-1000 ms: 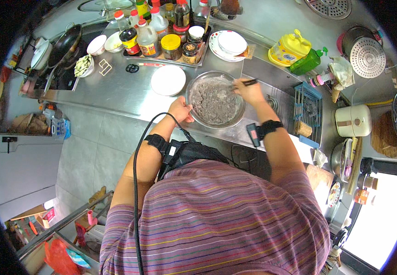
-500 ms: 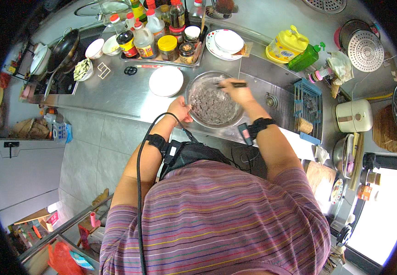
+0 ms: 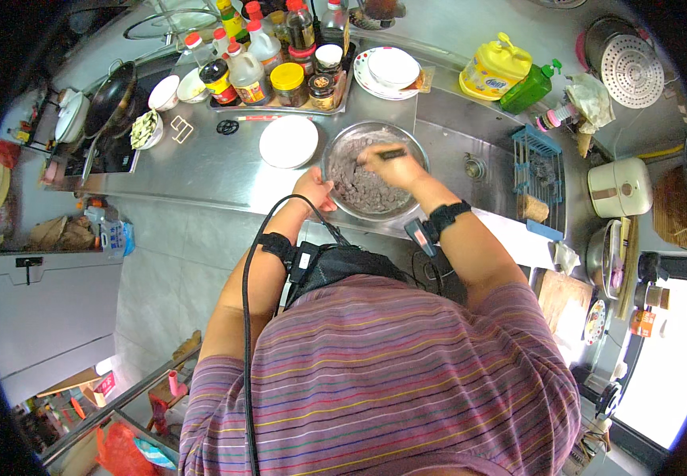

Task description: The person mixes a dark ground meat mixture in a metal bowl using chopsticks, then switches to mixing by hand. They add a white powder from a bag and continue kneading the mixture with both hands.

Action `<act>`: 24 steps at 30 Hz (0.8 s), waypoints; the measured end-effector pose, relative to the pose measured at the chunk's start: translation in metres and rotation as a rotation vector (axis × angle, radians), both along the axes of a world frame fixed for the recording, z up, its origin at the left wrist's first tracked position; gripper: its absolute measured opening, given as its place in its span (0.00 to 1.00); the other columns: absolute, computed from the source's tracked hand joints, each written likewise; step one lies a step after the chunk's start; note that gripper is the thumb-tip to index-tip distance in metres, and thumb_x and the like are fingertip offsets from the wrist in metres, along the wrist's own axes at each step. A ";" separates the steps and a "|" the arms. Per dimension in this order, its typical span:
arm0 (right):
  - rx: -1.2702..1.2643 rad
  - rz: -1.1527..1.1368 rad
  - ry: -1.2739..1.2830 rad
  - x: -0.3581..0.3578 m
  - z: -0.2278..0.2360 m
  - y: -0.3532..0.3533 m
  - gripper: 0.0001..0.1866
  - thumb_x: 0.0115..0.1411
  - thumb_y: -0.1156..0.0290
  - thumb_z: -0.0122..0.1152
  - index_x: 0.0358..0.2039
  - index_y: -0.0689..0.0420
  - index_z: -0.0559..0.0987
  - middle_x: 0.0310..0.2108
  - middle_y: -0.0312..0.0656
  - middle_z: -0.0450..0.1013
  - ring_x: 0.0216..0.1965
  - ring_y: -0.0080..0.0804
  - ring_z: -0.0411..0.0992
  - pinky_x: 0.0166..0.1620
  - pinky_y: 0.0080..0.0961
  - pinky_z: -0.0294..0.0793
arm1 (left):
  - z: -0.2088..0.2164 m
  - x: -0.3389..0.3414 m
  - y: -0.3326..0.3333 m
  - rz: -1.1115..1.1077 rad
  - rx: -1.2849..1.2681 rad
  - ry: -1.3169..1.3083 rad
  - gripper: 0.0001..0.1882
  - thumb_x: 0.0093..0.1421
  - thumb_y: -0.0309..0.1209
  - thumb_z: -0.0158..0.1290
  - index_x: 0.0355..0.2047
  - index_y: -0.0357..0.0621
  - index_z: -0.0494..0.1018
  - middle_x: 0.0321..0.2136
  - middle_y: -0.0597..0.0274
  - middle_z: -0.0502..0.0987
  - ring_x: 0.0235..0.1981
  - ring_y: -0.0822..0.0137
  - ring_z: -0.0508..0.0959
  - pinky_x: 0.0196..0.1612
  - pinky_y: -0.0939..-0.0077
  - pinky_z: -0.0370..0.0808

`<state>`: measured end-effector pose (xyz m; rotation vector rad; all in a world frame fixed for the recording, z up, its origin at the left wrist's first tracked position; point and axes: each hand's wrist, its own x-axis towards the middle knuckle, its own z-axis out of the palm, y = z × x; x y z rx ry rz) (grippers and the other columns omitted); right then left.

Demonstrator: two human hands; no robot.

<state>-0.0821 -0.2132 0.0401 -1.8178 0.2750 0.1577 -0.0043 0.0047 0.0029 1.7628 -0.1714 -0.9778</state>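
Observation:
A round metal bowl stands at the counter's front, beside the sink, holding a lumpy greyish-brown mixture. My left hand grips the bowl's near left rim, its fingers bent against the metal. Over the bowl, my right hand is closed around a utensil with a dark handle. Its working end is hidden by the hand and the mixture, so its kind does not show. A white plate lies just left of the bowl.
Behind the plate, a tray carries several sauce bottles and jars. Stacked plates stand behind the bowl. To the right are the sink, a blue dish rack and a yellow jug. A wok sits far left.
My right hand has moved left and slightly down across the bowl with the dark-handled utensil. My left hand stays on the rim. The whole view has shifted slightly.

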 end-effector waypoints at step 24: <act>0.030 -0.121 -0.001 -0.024 0.011 -0.042 0.15 0.62 0.64 0.56 0.36 0.65 0.80 0.31 0.42 0.79 0.30 0.26 0.77 0.35 0.23 0.78 | -0.003 0.003 -0.001 0.012 0.018 -0.012 0.08 0.63 0.24 0.47 0.36 0.36 0.59 0.19 0.49 0.74 0.15 0.58 0.79 0.13 0.71 0.76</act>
